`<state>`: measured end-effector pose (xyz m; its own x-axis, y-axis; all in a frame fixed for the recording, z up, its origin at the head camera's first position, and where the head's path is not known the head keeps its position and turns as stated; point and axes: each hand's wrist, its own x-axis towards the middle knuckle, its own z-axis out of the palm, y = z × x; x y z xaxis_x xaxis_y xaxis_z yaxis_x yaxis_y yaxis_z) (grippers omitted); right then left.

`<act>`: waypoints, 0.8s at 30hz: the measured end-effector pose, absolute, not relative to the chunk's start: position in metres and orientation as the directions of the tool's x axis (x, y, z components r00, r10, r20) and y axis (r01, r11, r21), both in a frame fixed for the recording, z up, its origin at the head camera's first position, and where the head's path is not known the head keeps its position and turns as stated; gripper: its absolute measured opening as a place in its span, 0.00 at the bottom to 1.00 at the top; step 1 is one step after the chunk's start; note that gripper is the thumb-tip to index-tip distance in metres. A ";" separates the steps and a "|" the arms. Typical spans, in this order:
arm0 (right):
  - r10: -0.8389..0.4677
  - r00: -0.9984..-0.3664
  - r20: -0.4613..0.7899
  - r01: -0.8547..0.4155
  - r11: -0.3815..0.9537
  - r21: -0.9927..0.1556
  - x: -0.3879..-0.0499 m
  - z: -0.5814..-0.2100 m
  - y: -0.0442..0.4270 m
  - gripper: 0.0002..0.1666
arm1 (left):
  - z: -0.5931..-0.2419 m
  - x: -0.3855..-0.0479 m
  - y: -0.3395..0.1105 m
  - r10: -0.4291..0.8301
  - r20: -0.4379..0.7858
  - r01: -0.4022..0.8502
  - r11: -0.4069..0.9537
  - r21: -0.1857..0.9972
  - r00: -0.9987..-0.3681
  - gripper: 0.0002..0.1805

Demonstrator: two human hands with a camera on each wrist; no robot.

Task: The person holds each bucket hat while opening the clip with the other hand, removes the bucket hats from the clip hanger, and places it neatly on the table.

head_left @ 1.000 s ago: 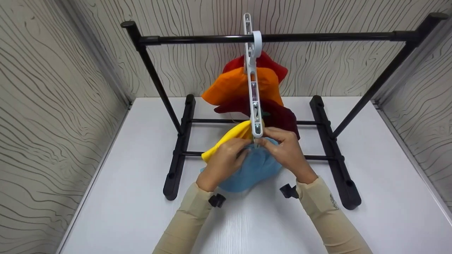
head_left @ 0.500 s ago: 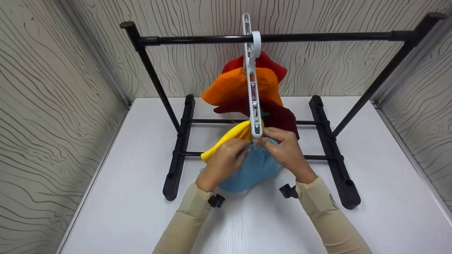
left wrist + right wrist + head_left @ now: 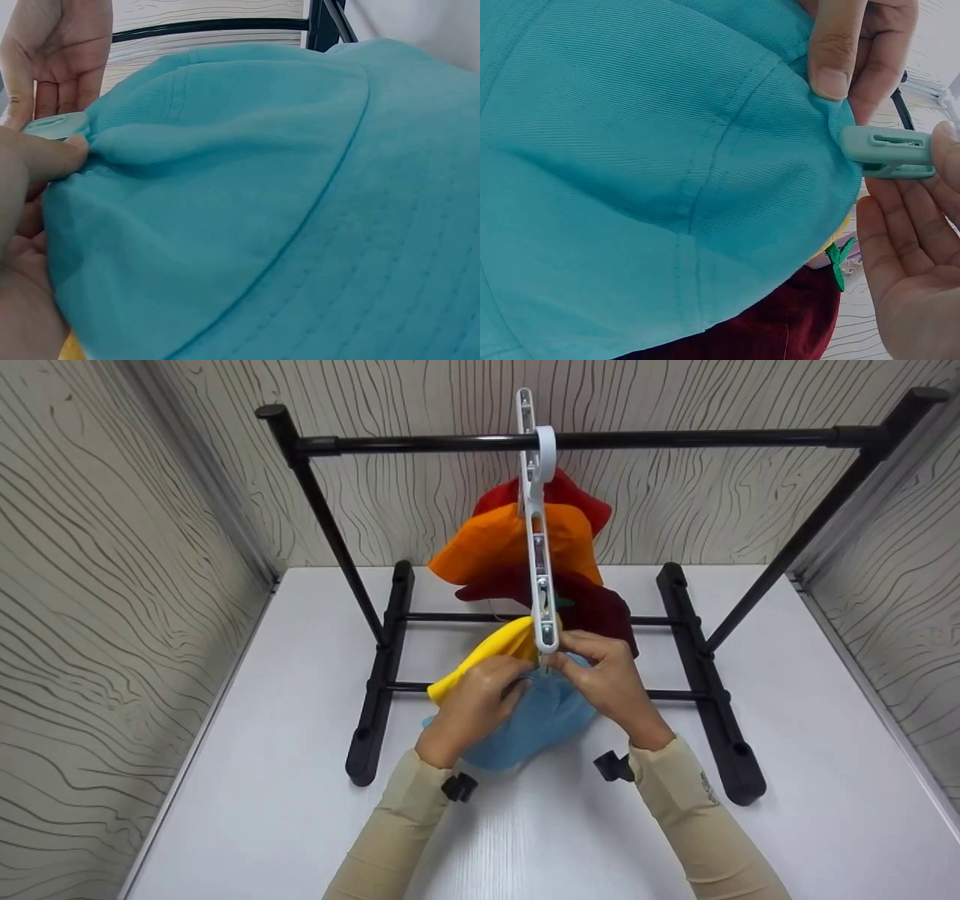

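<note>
A light-blue hat (image 3: 536, 727) with a stitched brim hangs at the near end of a white clip hanger (image 3: 541, 562). My left hand (image 3: 480, 697) pinches the hat's edge between thumb and fingers, just left of the clip. With thumb and fingers, my right hand (image 3: 611, 679) holds the pale clip (image 3: 889, 150) by its outer end. In the right wrist view, the clip's other end lies over the hat's edge. The left wrist view shows the hat's crown (image 3: 225, 165) bunched beside my left thumb (image 3: 71, 154). My fingers partly hide the clip in the head view.
Behind the blue hat hang a yellow one (image 3: 484, 656), a dark red one (image 3: 592, 604), an orange one (image 3: 517, 540) and a red one (image 3: 577, 502). A black rack (image 3: 697, 439) carries the hanger on its top bar. Its feet stand on the white table (image 3: 247, 780), near patterned walls.
</note>
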<state>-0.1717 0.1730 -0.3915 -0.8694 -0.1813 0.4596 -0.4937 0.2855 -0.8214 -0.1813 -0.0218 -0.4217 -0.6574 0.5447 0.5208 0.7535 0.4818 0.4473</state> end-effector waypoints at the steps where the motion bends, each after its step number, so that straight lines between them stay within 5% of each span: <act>1: -0.181 -0.869 0.461 -0.495 0.283 -0.821 -0.172 -0.391 0.173 0.21 | -0.422 -0.181 -0.022 0.547 0.519 0.754 0.483 0.446 -0.657 0.13; 24: -0.192 -0.883 0.429 -0.467 0.260 -0.845 -0.169 -0.394 0.173 0.24 | -0.427 -0.180 -0.022 0.569 0.536 0.781 0.472 0.409 -0.624 0.10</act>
